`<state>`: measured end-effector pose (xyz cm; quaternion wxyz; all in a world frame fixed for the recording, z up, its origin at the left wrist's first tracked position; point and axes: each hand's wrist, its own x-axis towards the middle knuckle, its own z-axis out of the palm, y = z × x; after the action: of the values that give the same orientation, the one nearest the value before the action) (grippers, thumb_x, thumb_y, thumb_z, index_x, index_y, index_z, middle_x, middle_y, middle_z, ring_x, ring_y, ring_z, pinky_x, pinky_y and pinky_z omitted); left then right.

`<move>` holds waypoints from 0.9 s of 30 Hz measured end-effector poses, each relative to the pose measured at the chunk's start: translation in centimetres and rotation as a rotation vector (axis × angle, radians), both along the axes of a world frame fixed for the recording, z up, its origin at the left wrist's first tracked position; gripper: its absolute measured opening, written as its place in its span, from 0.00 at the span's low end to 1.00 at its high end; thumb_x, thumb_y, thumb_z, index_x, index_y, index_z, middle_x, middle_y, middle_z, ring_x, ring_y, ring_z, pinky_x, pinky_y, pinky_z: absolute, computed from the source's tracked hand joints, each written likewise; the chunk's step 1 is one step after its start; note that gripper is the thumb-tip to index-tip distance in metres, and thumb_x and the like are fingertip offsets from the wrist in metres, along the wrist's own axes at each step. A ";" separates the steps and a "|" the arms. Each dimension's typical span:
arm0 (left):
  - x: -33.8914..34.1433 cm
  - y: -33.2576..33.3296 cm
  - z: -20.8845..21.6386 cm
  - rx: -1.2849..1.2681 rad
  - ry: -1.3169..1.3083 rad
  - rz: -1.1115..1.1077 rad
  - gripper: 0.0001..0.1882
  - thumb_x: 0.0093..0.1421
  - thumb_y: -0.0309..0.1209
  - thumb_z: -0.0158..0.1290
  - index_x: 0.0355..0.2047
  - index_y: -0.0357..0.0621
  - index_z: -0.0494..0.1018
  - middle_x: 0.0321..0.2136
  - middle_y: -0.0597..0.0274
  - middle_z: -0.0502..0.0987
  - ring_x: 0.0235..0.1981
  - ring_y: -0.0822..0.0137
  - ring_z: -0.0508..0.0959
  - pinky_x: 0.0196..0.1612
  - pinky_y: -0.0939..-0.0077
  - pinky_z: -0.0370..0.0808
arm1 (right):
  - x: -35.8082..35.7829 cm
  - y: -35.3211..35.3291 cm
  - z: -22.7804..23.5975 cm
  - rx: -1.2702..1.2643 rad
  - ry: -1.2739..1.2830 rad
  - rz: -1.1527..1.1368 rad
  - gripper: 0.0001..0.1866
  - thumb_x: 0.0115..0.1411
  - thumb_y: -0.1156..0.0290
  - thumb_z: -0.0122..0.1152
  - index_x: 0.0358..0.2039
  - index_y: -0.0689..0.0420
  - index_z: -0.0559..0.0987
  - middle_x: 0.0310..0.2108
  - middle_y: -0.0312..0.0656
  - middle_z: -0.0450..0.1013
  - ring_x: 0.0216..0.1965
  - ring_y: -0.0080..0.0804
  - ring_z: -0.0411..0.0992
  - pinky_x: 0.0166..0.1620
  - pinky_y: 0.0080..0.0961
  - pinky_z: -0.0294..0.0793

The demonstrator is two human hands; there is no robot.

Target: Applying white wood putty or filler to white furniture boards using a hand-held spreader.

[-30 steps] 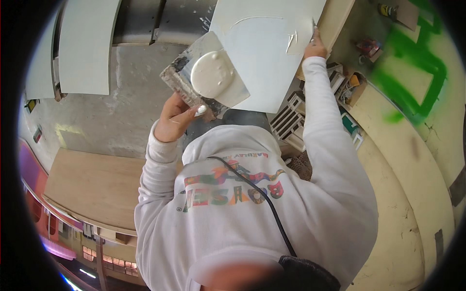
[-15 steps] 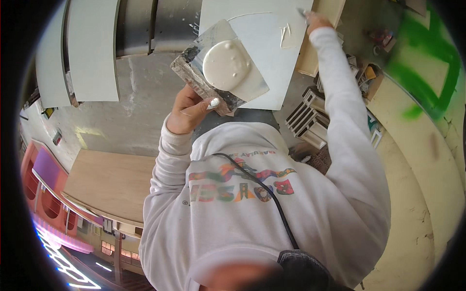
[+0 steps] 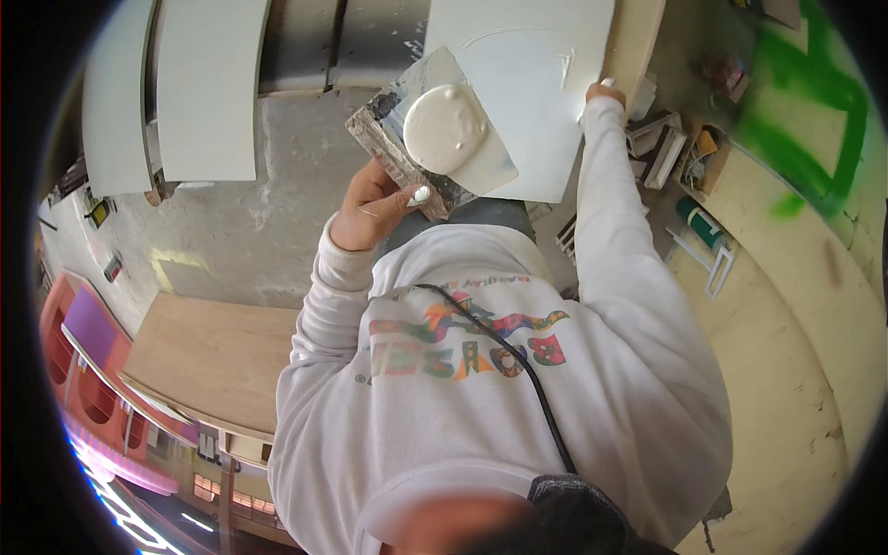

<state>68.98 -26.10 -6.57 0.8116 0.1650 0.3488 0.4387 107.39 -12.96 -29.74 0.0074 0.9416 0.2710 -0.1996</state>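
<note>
My left hand [image 3: 370,205] is closed round the thick, crusted edge of a square palette board [image 3: 501,168], thumb on top with white paste on it. A round pool of creamy white putty [image 3: 444,129] lies on the board. Beyond and to the right is a pale, flat panel [image 3: 532,111] with a thin curved line and a short raised streak of putty [image 3: 566,68]. At the panel's right edge my right hand [image 3: 606,92] is closed round a putty knife, mostly hidden by the hand now; its blade shows in the earlier picture.
Two pale panels [image 3: 208,92] [image 3: 116,102] lie at the far left. A plywood board [image 3: 217,361] is at the left. To the right are small wooden frames [image 3: 659,153], a dark green cylinder [image 3: 700,222] and a green-painted surface [image 3: 828,120].
My right hand has come nearer to my body along the panel's right edge. The raised streak looks smaller and narrower. The view has shifted a little; my left hand still holds the board.
</note>
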 end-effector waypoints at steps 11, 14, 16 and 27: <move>1.3 -2.5 -1.2 -0.108 0.004 0.228 0.19 0.53 0.19 0.44 0.47 0.36 0.58 0.41 0.58 0.67 0.42 0.67 0.68 0.44 0.71 0.67 | -11.7 12.7 6.2 -0.073 0.089 0.666 0.15 0.39 0.68 0.49 0.28 0.62 0.76 0.32 0.54 0.71 0.36 0.48 0.70 0.39 0.31 0.69; 1.2 -2.9 -1.8 -0.062 -0.010 0.203 0.19 0.53 0.19 0.44 0.47 0.36 0.58 0.41 0.58 0.67 0.42 0.67 0.68 0.44 0.70 0.67 | -15.3 9.5 6.4 -0.185 0.064 0.905 0.15 0.39 0.68 0.48 0.27 0.62 0.76 0.32 0.55 0.70 0.37 0.48 0.69 0.40 0.33 0.68; 1.6 -2.5 -1.8 -0.068 -0.010 0.225 0.19 0.53 0.20 0.44 0.46 0.35 0.58 0.40 0.57 0.68 0.40 0.66 0.69 0.43 0.70 0.68 | -16.4 7.2 7.0 -0.270 0.049 1.027 0.15 0.40 0.69 0.46 0.29 0.60 0.76 0.33 0.53 0.70 0.38 0.47 0.68 0.41 0.32 0.67; 1.2 -3.1 -2.4 -0.085 0.074 0.214 0.16 0.52 0.21 0.45 0.43 0.34 0.60 0.34 0.55 0.71 0.33 0.64 0.73 0.37 0.71 0.69 | 2.2 3.0 8.9 0.112 0.129 0.175 0.16 0.39 0.76 0.50 0.32 0.67 0.73 0.31 0.57 0.70 0.33 0.45 0.71 0.36 0.30 0.71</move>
<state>70.14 -29.15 -8.97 0.7528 0.1081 0.4126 0.5014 109.59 -9.98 -20.80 -0.0452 0.8985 0.3627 -0.2430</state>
